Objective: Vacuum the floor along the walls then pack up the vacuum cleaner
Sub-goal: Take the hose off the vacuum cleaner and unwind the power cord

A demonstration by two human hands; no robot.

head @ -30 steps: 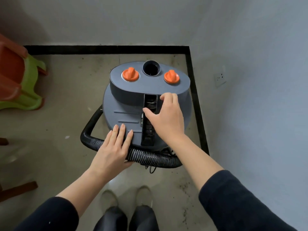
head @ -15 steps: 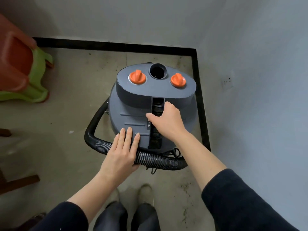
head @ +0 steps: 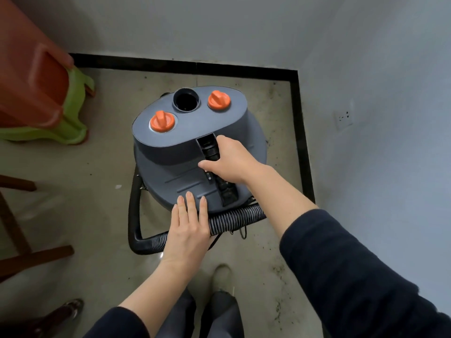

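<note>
Grey vacuum cleaner sits on the floor in the wall corner, hose wrapped round its near side. Fingers of right hand grasp the black handle on top. The left hand is released, flat on the body's near edge over the hose.

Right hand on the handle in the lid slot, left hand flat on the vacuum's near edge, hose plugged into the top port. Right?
Wrong on the hose. The head view shows the top port open and empty; the hose lies round the near side of the vacuum. Rest holds: right hand grips the handle in the lid slot, left hand flat on the near edge.
</note>
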